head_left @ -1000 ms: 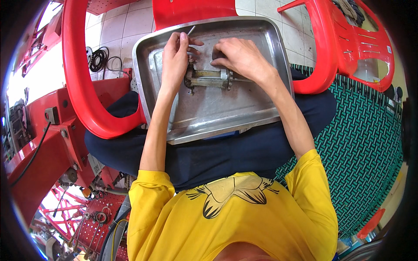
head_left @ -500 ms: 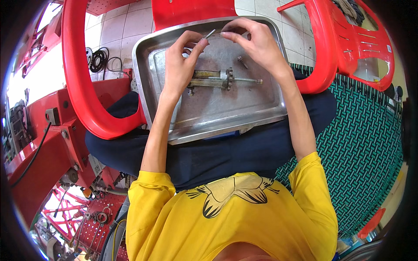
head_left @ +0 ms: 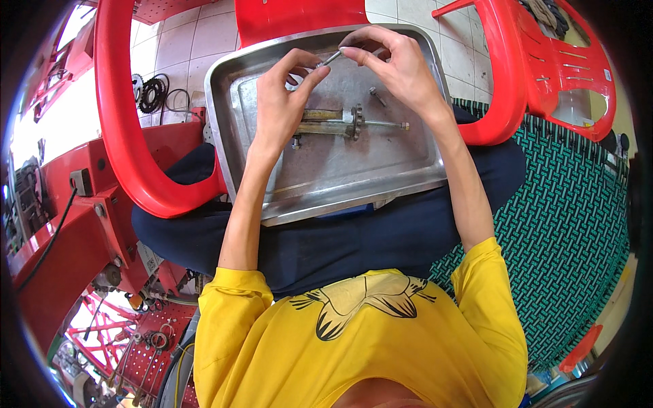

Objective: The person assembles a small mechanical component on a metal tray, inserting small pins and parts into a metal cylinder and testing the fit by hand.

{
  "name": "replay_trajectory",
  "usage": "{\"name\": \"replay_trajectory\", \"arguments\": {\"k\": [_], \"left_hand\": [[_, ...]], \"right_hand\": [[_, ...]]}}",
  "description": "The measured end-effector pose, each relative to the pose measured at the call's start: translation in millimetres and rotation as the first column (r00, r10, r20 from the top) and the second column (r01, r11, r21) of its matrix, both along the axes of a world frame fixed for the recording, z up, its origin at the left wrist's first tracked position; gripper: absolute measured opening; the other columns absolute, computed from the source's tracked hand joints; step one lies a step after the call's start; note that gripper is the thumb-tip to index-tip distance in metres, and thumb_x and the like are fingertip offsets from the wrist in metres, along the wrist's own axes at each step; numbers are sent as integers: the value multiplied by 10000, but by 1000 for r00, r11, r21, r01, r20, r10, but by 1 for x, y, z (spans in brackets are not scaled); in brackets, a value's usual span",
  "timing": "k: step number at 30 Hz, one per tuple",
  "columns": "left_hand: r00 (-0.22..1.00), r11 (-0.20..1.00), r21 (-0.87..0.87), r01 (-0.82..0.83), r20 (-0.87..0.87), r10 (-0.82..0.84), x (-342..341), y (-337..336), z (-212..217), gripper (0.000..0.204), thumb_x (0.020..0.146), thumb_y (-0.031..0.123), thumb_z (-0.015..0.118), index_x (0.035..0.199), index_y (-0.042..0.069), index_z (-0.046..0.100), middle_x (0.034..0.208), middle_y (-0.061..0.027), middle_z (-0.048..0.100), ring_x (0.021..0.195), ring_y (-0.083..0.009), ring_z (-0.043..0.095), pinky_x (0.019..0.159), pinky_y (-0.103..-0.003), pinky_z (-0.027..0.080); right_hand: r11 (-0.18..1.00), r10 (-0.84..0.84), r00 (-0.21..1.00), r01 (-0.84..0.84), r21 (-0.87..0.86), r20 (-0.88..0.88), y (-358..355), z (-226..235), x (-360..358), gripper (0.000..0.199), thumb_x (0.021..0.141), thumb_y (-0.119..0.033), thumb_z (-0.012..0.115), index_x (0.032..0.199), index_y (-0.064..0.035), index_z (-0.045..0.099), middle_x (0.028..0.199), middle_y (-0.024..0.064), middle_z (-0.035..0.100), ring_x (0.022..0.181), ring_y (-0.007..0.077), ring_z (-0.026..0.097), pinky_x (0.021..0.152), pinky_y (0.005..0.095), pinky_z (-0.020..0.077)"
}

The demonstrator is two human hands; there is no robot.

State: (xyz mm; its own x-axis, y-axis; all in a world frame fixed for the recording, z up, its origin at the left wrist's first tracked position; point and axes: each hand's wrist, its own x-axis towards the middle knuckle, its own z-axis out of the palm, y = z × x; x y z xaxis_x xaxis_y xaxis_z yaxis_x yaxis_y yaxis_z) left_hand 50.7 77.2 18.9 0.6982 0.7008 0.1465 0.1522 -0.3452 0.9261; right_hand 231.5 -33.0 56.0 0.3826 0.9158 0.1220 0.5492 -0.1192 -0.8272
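Currently, slim metal rod (head_left: pixel 331 58) sits above the far side of the tray (head_left: pixel 367 166), long axis slanting near-left to far-right: left hand (head_left: pixel 283 88) pinches its near end, right hand (head_left: pixel 401 66) touches the far one, whether gripping I cannot tell.

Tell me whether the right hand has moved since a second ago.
Yes. Judged against the tray, the right hand has moved toward the far rim and slightly right.
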Motion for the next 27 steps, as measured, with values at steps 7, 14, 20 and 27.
{"name": "replay_trajectory", "arguments": {"k": [7, 14, 20, 27], "left_hand": [[1000, 999, 48, 4, -20, -3, 0, 2, -2, 190, 914, 201, 773, 1000, 39, 725, 917, -38, 759, 784, -139, 663, 682, -303, 491], [1000, 999, 45, 5, -3, -5, 0, 2, -2, 198, 919, 207, 769, 1007, 35, 725, 916, -47, 759, 782, -149, 664, 683, -306, 494], [1000, 1000, 23, 12, -23, -11, 0, 2, -3, 207, 926, 208, 762, 1024, 29, 728, 907, -74, 757, 795, -161, 677, 700, -316, 499], [1000, 999, 36, -2, 18, 2, 0, 4, -9, 212, 926, 208, 762, 1027, 25, 726, 903, -83, 756, 801, -170, 685, 725, -321, 502]], "right_hand": [[999, 4, 998, -7, 39, 62, 1, -4, 1, 261, 948, -246, 743, 1080, -21, 752, 1004, 110, 763, 902, 240, 740, 783, 350, 563], [1000, 25, 999, -25, 17, 21, 2, -5, -1, 261, 961, -216, 727, 1096, 7, 709, 1005, 119, 729, 845, 222, 722, 770, 351, 561], [999, 30, 998, -32, 32, 47, 1, -3, -1, 245, 963, -194, 722, 1094, 13, 704, 998, 121, 726, 835, 217, 720, 770, 348, 562], [1000, 13, 997, -13, 2, 82, 1, -4, -2, 284, 967, -253, 721, 1089, 4, 712, 1024, 129, 731, 869, 250, 716, 803, 371, 557]]}}
